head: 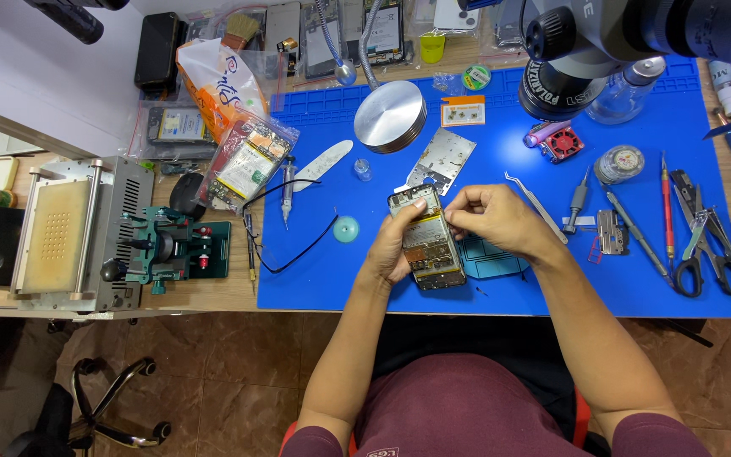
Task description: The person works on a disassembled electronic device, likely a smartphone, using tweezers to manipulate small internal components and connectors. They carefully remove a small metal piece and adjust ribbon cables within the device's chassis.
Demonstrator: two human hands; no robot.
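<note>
An opened phone (430, 242) with its back removed shows circuit boards and a battery. My left hand (395, 244) grips it along its left side, thumb near the top edge, just above the blue work mat (636, 279). My right hand (491, 217) pinches at the phone's upper right corner with closed fingertips; whether a small part sits between them I cannot tell. A detached metal phone plate (440, 158) lies on the mat just beyond the phone. Curved tweezers (538, 205) rest to the right of my right hand.
A microscope head (590, 51) hangs over the mat's far right, with a round metal base (390, 116) beside it. Screwdrivers, scissors (711, 245) and pliers line the right edge. A grey heating machine (69, 233) and green clamp (171, 245) stand at left. Bagged parts (247, 161) lie behind.
</note>
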